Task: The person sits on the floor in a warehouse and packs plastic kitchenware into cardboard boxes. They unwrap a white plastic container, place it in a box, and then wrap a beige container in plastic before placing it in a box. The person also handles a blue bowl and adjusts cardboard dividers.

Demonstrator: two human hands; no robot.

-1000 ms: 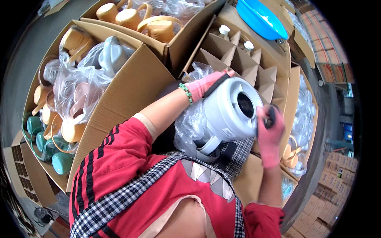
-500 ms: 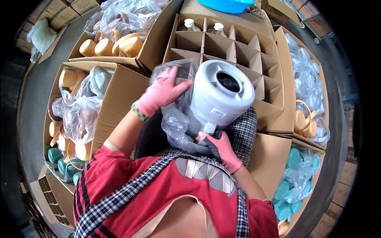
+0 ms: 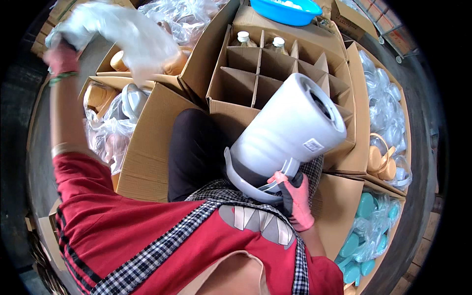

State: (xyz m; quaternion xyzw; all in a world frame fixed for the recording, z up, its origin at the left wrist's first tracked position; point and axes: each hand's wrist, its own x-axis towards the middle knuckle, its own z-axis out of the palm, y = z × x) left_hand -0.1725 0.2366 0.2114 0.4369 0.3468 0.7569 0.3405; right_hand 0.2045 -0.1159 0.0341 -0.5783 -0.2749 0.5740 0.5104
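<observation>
A light-grey plastic jug casing (image 3: 275, 130) with a side handle lies tilted over my lap, its round open end pointing up and to the right. My right hand (image 3: 299, 199), in a pink and dark glove, is closed around the handle near my apron. My left hand (image 3: 63, 59), also gloved in pink, is stretched out to the far left and blurred. From it trails a crumpled clear plastic bag (image 3: 120, 37), apart from the casing and above the boxes there.
Before me stands a divided carton (image 3: 236, 114) with two white-capped bottles (image 3: 279, 43). Open boxes of orange, grey and teal plastic parts (image 3: 365, 205) flank me on both sides. A blue basin (image 3: 285, 14) sits at the back.
My left hand has swung from beside the casing to the far upper left, carrying the plastic bag off it. The casing has tipped further right in my right hand's hold.
</observation>
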